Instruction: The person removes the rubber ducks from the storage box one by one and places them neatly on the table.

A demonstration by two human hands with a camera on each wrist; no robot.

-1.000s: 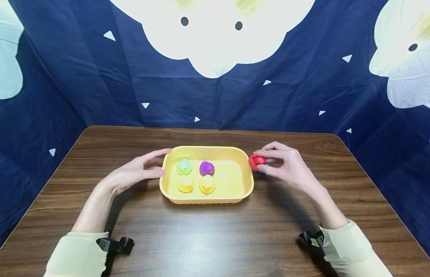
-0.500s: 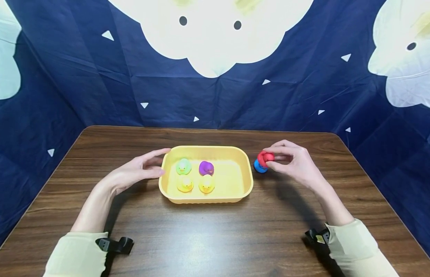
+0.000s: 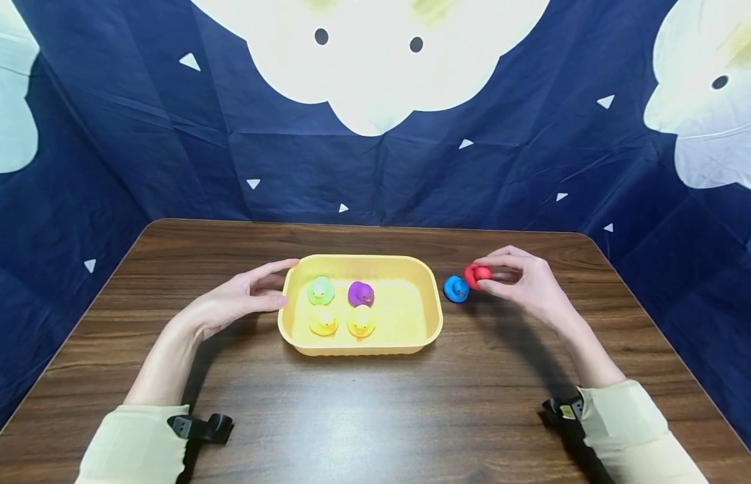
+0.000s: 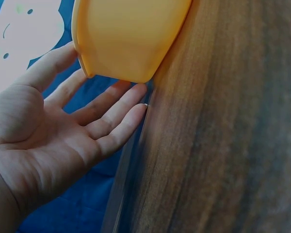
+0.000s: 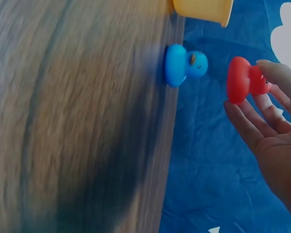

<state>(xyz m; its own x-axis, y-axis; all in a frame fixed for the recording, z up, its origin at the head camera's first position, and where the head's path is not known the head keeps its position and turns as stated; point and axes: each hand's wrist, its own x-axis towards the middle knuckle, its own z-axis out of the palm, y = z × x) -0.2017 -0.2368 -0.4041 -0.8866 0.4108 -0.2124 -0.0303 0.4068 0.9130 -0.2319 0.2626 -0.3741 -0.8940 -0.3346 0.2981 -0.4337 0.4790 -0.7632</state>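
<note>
In the head view a yellow tray (image 3: 405, 349) holds a green duck (image 3: 321, 291), a purple duck (image 3: 361, 294) and two yellow ducks (image 3: 323, 321) (image 3: 361, 322). My left hand (image 3: 236, 302) touches the tray's left end with relaxed fingers; the left wrist view shows the fingertips of that hand (image 4: 63, 121) against the tray wall (image 4: 126, 43). Between thumb and fingers, my right hand (image 3: 526, 282) pinches a red duck (image 3: 479, 275), which the right wrist view shows raised off the table. A blue duck (image 3: 456, 289) sits between the tray and the right hand (image 5: 281, 145).
The brown wooden table (image 3: 351, 417) carries the tray and the blue duck. Behind it hangs a dark blue cloth (image 3: 314, 161) with white cloud shapes and small triangles. Each sleeve has a black wrist strap (image 3: 202, 429).
My right hand has moved right with the red duck, away from the tray and past the blue duck, which now shows fully. The left hand has stayed at the tray.
</note>
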